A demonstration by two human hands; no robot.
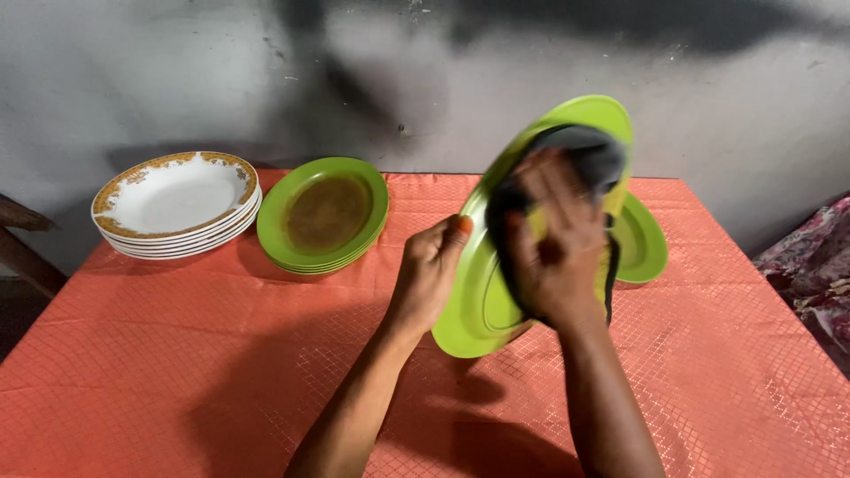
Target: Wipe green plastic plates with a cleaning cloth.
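Wiping step, by the look of it: left hand [431,274] grips tilted green plate [482,305] by its nine o'clock rim above orange tablecloth [177,354], right hand [553,243] presses dark cloth [591,152] flat on its face; next calls for steady hold, full sweep.

The right hand [553,243] is motion-blurred, hiding much of the dark cloth [589,155].

Light moderate, even, from above and behind the camera. Arms cast broad soft shadows on the desk [133,372] and a dark smear on the wall [753,106]. Right hand [556,243] motion-blurred. Plates at left sharp. No strong glare. Mild wide-angle bending at edges.
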